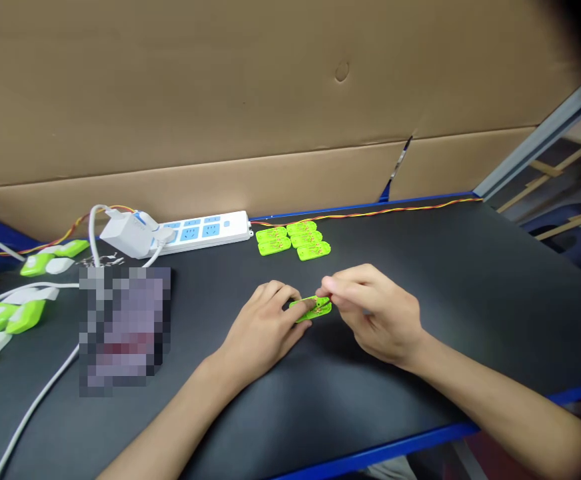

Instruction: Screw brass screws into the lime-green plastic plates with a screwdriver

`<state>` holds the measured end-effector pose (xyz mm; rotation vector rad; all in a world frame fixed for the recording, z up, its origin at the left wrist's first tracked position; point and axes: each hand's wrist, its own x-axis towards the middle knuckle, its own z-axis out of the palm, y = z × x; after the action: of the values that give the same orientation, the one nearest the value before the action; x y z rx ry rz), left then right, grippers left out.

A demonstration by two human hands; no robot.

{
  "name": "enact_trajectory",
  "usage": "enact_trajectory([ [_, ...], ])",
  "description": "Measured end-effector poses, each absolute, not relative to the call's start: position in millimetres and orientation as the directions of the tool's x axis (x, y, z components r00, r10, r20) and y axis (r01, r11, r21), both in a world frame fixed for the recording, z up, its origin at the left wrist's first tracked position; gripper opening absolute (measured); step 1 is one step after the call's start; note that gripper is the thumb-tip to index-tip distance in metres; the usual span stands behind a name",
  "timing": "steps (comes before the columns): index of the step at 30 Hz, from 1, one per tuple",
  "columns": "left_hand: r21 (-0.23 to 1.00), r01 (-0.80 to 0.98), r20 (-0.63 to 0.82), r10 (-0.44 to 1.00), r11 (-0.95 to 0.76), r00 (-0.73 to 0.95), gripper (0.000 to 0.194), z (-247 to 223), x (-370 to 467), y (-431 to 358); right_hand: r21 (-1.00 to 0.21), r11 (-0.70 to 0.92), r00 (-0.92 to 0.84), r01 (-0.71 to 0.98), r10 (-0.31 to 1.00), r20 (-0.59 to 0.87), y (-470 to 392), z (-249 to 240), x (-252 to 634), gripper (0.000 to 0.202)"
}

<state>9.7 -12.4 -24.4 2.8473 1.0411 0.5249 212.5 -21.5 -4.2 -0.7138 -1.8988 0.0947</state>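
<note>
A bright green plastic half-shell (324,309) with small parts inside lies on the black table in front of me. My left hand (268,320) holds its left end, with fingers pressed on it and the thumb along the near edge. Over the shell's right end is my right hand (378,313), its thumb and forefinger closed in a pinch. A thin dark tip seems to reach from that pinch to the shell, too small to name. Just beyond my hands, several similar green shells (313,251) with small parts in them lie in two groups.
A white power strip (235,227) with a plugged-in white adapter (126,233) stands along the back. White cables (40,393) run down the left. Green-and-white casings (25,316) lie far left, beside a pixelated flat object (133,313). Cardboard (270,87) walls the back.
</note>
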Motion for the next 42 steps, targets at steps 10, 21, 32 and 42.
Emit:
enact_trajectory([
  [10, 0.155, 0.610, 0.325, 0.623, -0.777, 0.711, 0.024, -23.8, 8.6, -13.4, -0.340, 0.821, -0.299, 0.459, 0.503, 0.811, -22.5, -3.2, 213.3, 0.033],
  [21, 0.162, 0.608, 0.317, 0.624, -0.777, 0.714, 0.023, -24.0, 9.0, -11.9, -0.353, 0.820, -0.281, 0.451, 0.506, 0.816, -22.5, -0.9, 212.8, 0.025],
  [32, 0.165, 0.613, 0.303, 0.631, -0.773, 0.714, 0.023, -23.7, 9.0, -12.4, -0.378, 0.816, -0.269, 0.438, 0.520, 0.811, -23.2, -2.0, 213.1, 0.030],
  [42, 0.166, 0.616, 0.307, 0.634, -0.770, 0.709, 0.023, -23.8, 8.8, -13.2, -0.369, 0.813, -0.242, 0.450, 0.509, 0.826, -20.9, -0.7, 212.9, 0.018],
])
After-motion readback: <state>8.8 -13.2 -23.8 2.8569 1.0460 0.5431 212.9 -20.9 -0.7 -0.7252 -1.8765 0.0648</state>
